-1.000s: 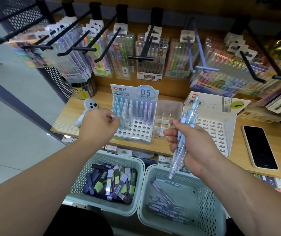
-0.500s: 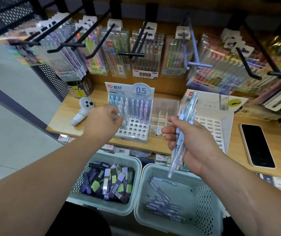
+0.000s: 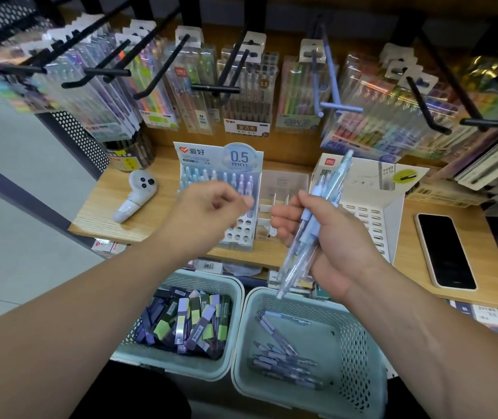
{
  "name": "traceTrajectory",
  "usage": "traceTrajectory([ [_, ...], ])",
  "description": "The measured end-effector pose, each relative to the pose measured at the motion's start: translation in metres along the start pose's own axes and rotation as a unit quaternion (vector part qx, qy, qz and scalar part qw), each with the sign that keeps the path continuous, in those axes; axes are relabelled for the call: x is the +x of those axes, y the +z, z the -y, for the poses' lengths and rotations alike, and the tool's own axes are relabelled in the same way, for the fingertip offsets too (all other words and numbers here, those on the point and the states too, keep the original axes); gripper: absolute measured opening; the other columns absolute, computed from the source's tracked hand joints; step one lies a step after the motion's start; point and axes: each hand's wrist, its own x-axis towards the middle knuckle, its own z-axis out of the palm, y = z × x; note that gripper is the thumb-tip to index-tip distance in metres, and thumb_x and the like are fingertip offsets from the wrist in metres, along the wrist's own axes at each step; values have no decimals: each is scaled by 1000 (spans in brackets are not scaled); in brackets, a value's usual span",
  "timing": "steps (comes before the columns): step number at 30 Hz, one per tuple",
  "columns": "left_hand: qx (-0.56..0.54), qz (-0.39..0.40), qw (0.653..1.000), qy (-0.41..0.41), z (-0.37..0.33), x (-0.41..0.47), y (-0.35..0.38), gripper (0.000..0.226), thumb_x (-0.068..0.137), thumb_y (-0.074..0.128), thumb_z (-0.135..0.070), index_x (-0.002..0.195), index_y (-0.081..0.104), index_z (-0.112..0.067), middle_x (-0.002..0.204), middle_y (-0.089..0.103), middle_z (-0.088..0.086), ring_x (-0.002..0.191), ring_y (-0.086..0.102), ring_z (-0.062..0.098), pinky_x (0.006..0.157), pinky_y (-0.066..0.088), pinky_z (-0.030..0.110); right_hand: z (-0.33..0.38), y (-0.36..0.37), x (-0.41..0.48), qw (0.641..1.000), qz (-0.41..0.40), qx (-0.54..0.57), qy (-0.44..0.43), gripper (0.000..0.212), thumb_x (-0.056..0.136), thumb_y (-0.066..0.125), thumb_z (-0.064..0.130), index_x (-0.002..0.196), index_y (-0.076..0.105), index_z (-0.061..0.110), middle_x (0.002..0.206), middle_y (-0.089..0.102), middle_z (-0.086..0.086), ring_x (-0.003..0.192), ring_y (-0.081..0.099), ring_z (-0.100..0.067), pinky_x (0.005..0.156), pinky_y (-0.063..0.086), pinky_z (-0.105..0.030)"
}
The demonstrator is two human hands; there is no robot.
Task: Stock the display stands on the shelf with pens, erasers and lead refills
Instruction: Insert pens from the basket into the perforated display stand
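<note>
Pens in your right grip, beside the 0.5 mm stand

Your right grip (image 3: 332,243) is curled round a bundle of blue pens (image 3: 312,228), tilted, just right of the pen stand (image 3: 241,234) on the shelf (image 3: 139,219). Your left grip (image 3: 208,213) hovers before that stand, fingers curled and blurred; whether it pinches anything, you cannot tell. Loose pens (image 3: 284,355) lie in the basket (image 3: 356,343) below.

Colour key — pens (image 3: 305,228): translucent pale blue | pen stand (image 3: 238,234): white, grid of round holes, blue header card | lead refills (image 3: 187,325): purple, black, lime-green labels | baskets (image 3: 359,358): mint green, perforated walls | shelf (image 3: 105,207): light wood grain | phone (image 3: 444,252): black screen
</note>
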Motion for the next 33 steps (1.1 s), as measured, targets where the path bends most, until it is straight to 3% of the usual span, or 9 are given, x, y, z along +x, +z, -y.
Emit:
traceTrajectory([
  [3,-104,185,976,-57,-13,-16,13,26,96,61,-32,85,71,-10,71,71,-2,50,51,15,45,37,20,0,5,-1,999,10,28,-16,16,102,55,19,96,62,5,89,77,-17,76,75,-21,73,61,-28],
  [5,-123,240,961,-64,-10,-22,20,17,95,64,-25,87,72,-13,77,72,0,51,51,18,44,36,23,-2,6,-1,999,9,21,-25,15,102,55,20,95,62,8,92,78,-15,86,75,-21,79,59,-29],
  [7,-130,255,956,-65,-7,-27,24,7,94,66,-17,90,71,-14,64,67,-6,50,52,16,45,36,24,-2,6,0,999,1,0,-37,14,101,56,21,95,62,9,92,78,-14,89,74,-20,79,56,-30],
  [11,-152,239,956,-72,-8,-30,26,6,93,64,-5,89,67,-8,55,60,-6,46,51,11,45,35,23,-4,4,3,997,-28,-58,-50,16,101,58,27,102,62,11,93,78,-11,89,74,-17,73,55,-32],
  [16,-184,192,959,-94,-5,-28,21,13,97,54,-5,93,67,-5,66,47,11,47,42,12,45,34,21,-3,-2,12,984,-116,-109,-81,17,100,61,33,103,62,16,89,77,-9,76,73,-13,61,50,-31],
  [18,-184,187,961,-82,-3,-28,21,15,99,56,-9,100,67,1,67,53,8,49,46,13,45,36,21,-2,-2,12,983,-121,-113,-76,17,101,59,33,97,62,17,83,77,-6,72,71,-13,58,47,-30],
  [24,-254,97,958,-86,-2,-24,14,15,99,58,-9,90,70,-7,79,71,11,53,56,20,45,41,25,0,-1,11,985,-119,-105,-69,28,101,60,32,77,67,17,74,72,-3,56,62,-8,52,43,-26],
  [31,-273,97,953,-92,2,-19,10,12,98,59,-6,94,70,-5,75,68,13,52,57,18,44,43,25,0,-4,15,981,-146,-92,-93,20,97,66,31,90,73,13,75,72,-4,49,50,-8,47,42,-24],
  [33,-321,84,934,-129,3,-17,9,12,96,60,-4,103,69,-7,75,69,10,54,58,16,46,44,24,-1,-4,15,979,-148,-103,-95,13,96,67,29,94,70,17,72,71,-2,47,47,-8,47,41,-24],
])
